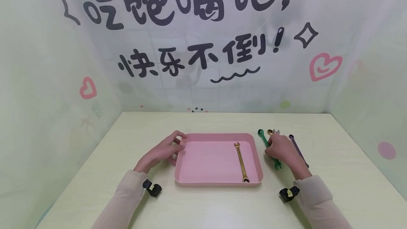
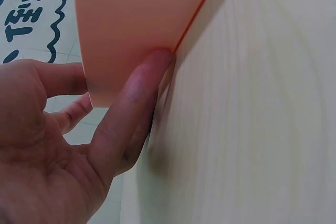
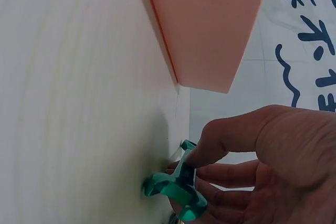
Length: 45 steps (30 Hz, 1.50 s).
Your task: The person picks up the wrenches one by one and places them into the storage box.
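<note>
A shallow pink tray lies on the table, and one gold combination wrench rests inside along its right side. At the tray's rear left corner my left hand holds the wall. Its thumb presses low on the outside, while some fingertips pass behind the rim. My right hand, right of the tray, pinches a green combination wrench between thumb and fingers. Its open end points toward me. Whether that wrench still touches the table I cannot tell.
Behind my right hand show the ends of another gold wrench and a silver wrench, mostly hidden. To the right lies a purple wrench, partly covered by my wrist. A printed cloth hangs behind the pale wooden table.
</note>
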Each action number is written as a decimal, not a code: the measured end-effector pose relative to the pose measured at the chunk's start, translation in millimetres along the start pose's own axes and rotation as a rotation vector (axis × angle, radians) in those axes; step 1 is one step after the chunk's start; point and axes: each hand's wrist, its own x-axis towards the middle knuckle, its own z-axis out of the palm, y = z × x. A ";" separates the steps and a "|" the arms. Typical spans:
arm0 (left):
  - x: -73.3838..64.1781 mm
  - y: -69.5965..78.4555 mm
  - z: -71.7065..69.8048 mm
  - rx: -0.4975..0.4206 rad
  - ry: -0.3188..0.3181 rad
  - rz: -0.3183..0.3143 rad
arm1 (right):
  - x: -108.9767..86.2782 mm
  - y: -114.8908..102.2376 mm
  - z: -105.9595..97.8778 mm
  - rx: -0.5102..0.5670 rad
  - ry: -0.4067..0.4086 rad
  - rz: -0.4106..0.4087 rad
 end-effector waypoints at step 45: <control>1.7 0.6 0.8 0.011 -0.004 0.012 | -9.2 -11.0 -36.7 0.490 -0.062 -0.030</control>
